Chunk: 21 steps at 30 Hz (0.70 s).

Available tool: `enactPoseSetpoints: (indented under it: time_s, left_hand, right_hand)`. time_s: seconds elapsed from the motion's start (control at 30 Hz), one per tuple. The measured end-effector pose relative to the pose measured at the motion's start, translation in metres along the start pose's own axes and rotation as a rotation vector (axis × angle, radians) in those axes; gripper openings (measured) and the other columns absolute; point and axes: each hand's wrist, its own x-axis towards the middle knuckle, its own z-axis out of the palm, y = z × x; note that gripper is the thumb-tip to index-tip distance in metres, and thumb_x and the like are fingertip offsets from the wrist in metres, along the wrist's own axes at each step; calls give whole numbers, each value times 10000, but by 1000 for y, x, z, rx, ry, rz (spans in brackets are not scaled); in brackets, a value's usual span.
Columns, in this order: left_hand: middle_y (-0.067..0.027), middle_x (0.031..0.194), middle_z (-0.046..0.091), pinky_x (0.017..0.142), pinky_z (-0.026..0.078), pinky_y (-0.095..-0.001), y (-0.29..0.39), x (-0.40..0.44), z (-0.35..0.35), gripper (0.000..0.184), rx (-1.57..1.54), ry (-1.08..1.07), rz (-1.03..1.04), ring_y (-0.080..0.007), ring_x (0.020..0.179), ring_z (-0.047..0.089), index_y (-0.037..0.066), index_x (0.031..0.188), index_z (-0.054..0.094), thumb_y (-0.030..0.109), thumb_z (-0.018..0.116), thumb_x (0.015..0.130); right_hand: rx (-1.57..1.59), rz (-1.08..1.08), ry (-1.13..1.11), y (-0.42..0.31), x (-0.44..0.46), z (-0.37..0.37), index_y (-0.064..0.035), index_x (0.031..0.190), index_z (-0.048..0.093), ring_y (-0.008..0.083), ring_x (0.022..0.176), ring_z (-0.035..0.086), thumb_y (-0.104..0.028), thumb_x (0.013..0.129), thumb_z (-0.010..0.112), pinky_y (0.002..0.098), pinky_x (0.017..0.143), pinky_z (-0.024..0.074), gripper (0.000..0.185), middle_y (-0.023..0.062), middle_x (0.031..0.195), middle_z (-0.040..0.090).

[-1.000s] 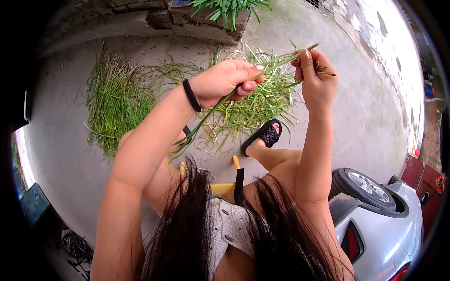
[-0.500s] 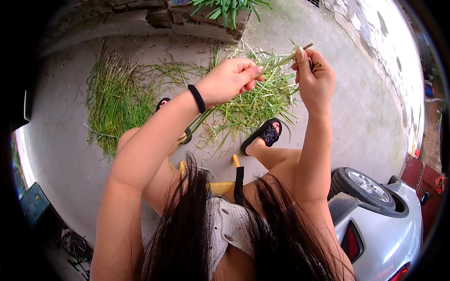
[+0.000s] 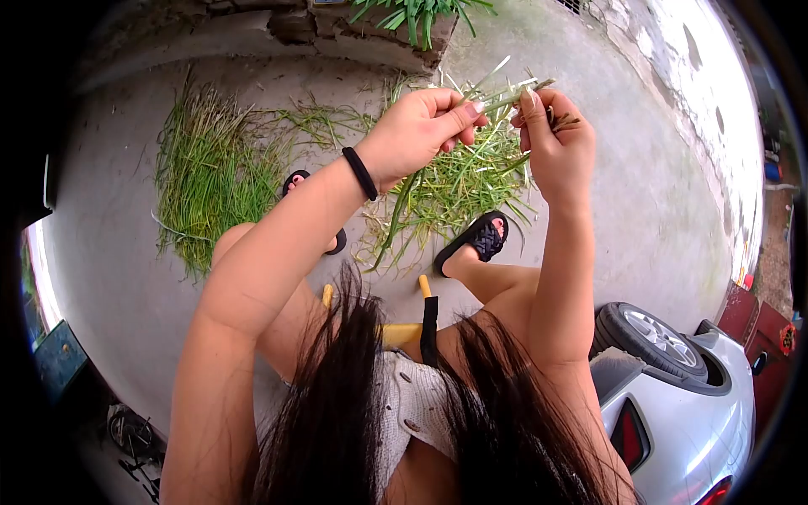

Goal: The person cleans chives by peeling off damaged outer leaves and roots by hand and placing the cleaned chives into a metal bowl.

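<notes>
Both my hands are raised over the ground with a thin green stalk (image 3: 503, 103) stretched between them. My left hand (image 3: 421, 130) pinches it between thumb and fingers, and long leaves trail down below that hand. My right hand (image 3: 557, 139) grips the pale brownish end of the stalk, its other fingers curled around some brown dry bits (image 3: 566, 124). Under my hands lies a loose heap of pale and green stalks (image 3: 459, 189). A bigger, more aligned pile of grass-like green stalks (image 3: 210, 181) lies to the left.
My sandalled feet (image 3: 475, 244) are on the concrete beside the heap. A yellow-framed seat (image 3: 402, 335) is beneath me. At the back is a brick ledge (image 3: 370, 42) with a green plant (image 3: 421, 15). A silver car (image 3: 690, 421) and a wheel (image 3: 652, 341) are at the right.
My left hand has moved slightly up and right, closer to my right hand. Leaves now hang further down from it, and a pale strand sticks up between the hands.
</notes>
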Motion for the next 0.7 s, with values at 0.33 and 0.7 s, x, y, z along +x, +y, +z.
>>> enactPoseSetpoints:
  time_s: [0.33,0.7]
  left_hand:
    - [52,682,522,541,343,-146,4,-1,-2,242,60,-23,-20,-6,590,406,53,884,593,282,515,900]
    - [30,806,563,632,391,-142,-1,3,-3,234,-132,-82,-70,-12,686,463,17,1048,559,193,475,919]
  right_hand:
    - [742,178,21,-2,10,-29,-12,763,580,70,477,412,-167,869,567,191,434,297,188,40,631,545]
    - [-127,-5,89,23,14,-36,27,856,624,35,548,445,-67,805,619,176,506,366,107,14,703,612]
